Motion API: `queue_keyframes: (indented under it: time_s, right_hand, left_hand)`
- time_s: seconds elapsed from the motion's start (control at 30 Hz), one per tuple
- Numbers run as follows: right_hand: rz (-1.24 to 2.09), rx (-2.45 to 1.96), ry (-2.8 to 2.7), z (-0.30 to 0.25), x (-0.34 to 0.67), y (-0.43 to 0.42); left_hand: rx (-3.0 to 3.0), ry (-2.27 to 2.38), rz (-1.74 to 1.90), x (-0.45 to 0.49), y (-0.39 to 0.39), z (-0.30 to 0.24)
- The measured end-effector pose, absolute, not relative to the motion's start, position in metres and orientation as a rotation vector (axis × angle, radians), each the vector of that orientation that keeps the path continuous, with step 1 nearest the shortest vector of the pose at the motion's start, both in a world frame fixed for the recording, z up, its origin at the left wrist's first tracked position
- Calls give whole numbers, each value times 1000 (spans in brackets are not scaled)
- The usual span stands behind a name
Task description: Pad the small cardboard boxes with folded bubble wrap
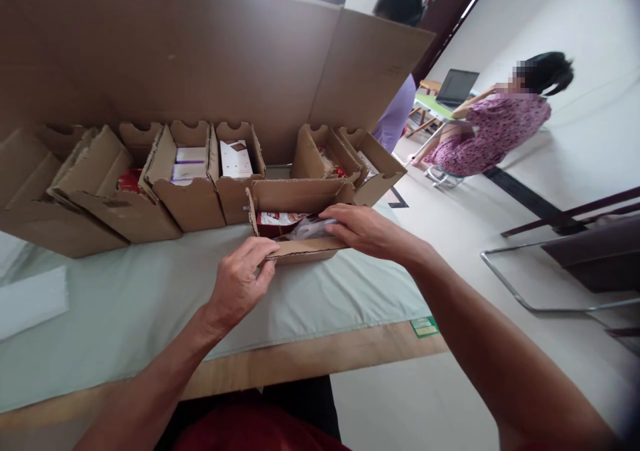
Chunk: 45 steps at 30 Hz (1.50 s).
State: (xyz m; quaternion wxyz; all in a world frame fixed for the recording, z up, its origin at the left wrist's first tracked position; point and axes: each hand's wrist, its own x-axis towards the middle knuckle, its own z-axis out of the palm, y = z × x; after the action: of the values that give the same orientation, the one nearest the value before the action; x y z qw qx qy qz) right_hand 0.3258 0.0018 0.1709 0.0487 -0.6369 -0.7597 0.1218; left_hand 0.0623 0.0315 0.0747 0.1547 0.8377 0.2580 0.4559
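A narrow cardboard box [303, 249] lies in front of me on the table, its open side facing up. Inside it are a red and white packet [280, 218] and a crumpled clear plastic bag [311, 228]. My left hand [243, 271] is closed on the left end of the box's near wall, thumb outside. At the right end my right hand [363, 231] is curled over the box's edge, its fingertips beside the plastic bag. Whether those fingertips also touch the bag is hard to make out.
Behind stand several upright cardboard boxes [195, 204] holding packets and small cartons, before a tall cardboard panel [200, 57]. A white sheet [33, 302] lies left on the green tablecloth [165, 291]. Two people are beyond, one seated near a laptop [456, 89]. A metal-framed chair [520, 304] stands right.
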Motion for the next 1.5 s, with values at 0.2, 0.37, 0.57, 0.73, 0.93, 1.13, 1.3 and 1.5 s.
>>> queue_keyframes:
  time_s: [0.2,0.37,0.57,0.73,0.93,1.13,1.3,1.5]
  right_hand:
    - [677,-1760,-2433,188,323,-9]
    - [797,-1733,-2592,173,314,37]
    - [846,-1806,-2780,162,300,60]
    - [873,-1904,-2762,155,295,63]
    - [902,-1789,-2640,175,305,50]
    - [325,-1865,-1983,209,332,-31]
    - [151,-1794,-1357,146,363,-95]
    - [519,-1745,-1224,53,365,-65]
  left_hand:
    - [2359,736,1318,62,27,74]
    - [2369,724,1311,62,27,70]
    - [2361,710,1289,61,31,69]
    - [2329,700,1301,62,33,71]
    - [2306,732,1322,66,39,77]
    - [2218,908,1549,65,34,78]
    - [1847,1142,1465,52,38,48]
    - [1695,932,1227,79,69,8]
